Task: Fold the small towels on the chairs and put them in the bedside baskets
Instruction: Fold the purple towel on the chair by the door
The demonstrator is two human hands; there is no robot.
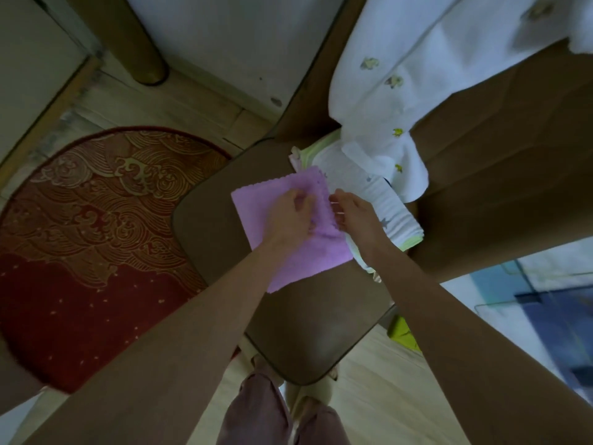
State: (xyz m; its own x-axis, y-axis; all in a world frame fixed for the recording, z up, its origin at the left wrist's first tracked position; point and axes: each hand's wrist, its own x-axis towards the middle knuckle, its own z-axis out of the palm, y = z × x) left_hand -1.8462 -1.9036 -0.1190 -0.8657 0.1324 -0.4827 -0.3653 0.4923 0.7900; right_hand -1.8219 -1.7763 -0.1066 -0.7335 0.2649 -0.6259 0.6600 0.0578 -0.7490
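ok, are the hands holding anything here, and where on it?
Both hands grip the purple towel on the chair seat: left hand near its middle, right hand pinching its right edge.

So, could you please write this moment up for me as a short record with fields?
surface: brown chair seat
towel in work: purple towel, spread flat on the seat
left hand: on the towel, fingers curled at its right edge
right hand: pinches the same edge
beside it: pile of white towels on the seat
over chair back: white printed cloth
floor: red patterned rug
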